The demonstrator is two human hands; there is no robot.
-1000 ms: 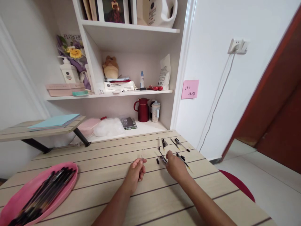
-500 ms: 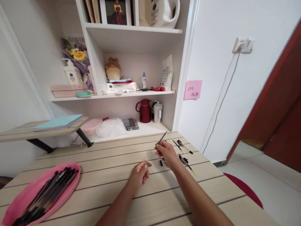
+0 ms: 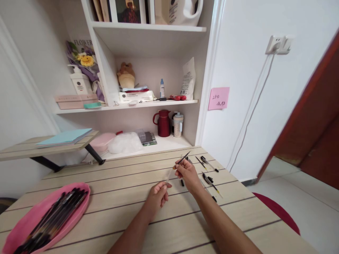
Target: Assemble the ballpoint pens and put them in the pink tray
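My left hand (image 3: 159, 194) is closed on a clear pen barrel (image 3: 168, 176), which points up and slightly right from the fingertips. In a pinch, my right hand (image 3: 186, 172) holds a dark pen refill (image 3: 184, 157), slanted up to the right. The refill's lower end is close to the barrel's upper end; whether they touch I cannot tell. Right of my right hand lie pen parts: a loose refill (image 3: 201, 164), a capped clear pen piece (image 3: 209, 163) and another refill (image 3: 216, 189). A small black cap (image 3: 182, 182) lies between my hands.
A pink tray (image 3: 86, 208) full of dark pens (image 3: 59, 215) stands at the left front. Behind it is a raised wooden stand (image 3: 16, 150) with blue paper (image 3: 65, 137). White shelves (image 3: 148, 103) back the table, with a red jug (image 3: 163, 123) and a cup (image 3: 178, 126).
My right hand has shifted slightly, bringing the refill's lower end nearer the barrel and tilting it flatter. My left hand keeps its place. The camera view has moved a little.
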